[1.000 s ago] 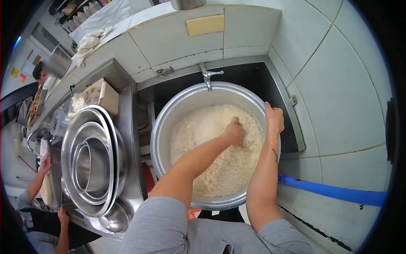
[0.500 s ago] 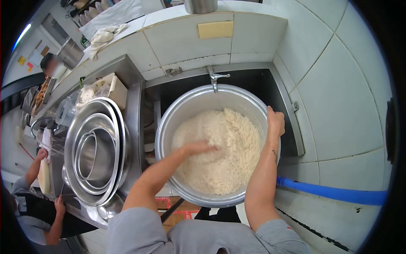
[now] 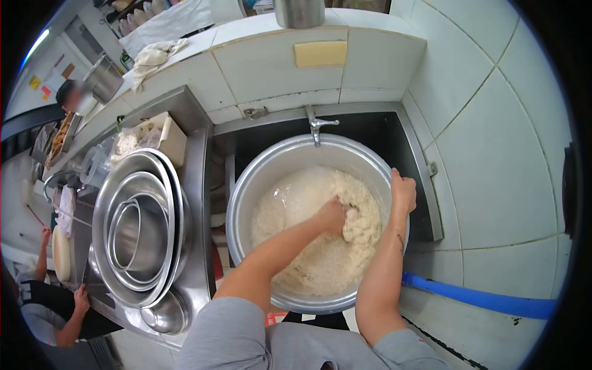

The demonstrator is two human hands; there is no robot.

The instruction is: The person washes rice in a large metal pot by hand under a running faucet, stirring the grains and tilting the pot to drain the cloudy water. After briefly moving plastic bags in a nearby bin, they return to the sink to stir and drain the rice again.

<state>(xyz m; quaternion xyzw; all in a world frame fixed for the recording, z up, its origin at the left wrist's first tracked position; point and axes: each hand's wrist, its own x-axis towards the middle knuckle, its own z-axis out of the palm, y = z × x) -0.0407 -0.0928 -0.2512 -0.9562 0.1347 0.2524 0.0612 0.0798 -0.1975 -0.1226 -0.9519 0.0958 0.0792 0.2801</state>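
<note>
A big round aluminium pot (image 3: 242,185) stands in the sink under the tap and holds a mass of wet, pale rice (image 3: 308,271). Cloudy water shows over part of the rice. My left hand (image 3: 333,216) is down in the rice, right of the pot's middle, with its fingers curled into the grains and their tips hidden. Heaped rice lies against the fingers. At the pot's right side, my right hand (image 3: 402,192) is closed over the rim.
Nested steel bowls (image 3: 161,253) rest on the steel counter to my left, beside a white bin (image 3: 172,140). The tap (image 3: 316,123) juts over the pot's far rim. A blue hose (image 3: 481,295) runs along the right wall. Another person (image 3: 46,308) works at far left.
My left hand has moved right and away from me across the rice, its fingers going from stretched out to curled in. The rice has shifted rightward. My right hand stays on the rim.
</note>
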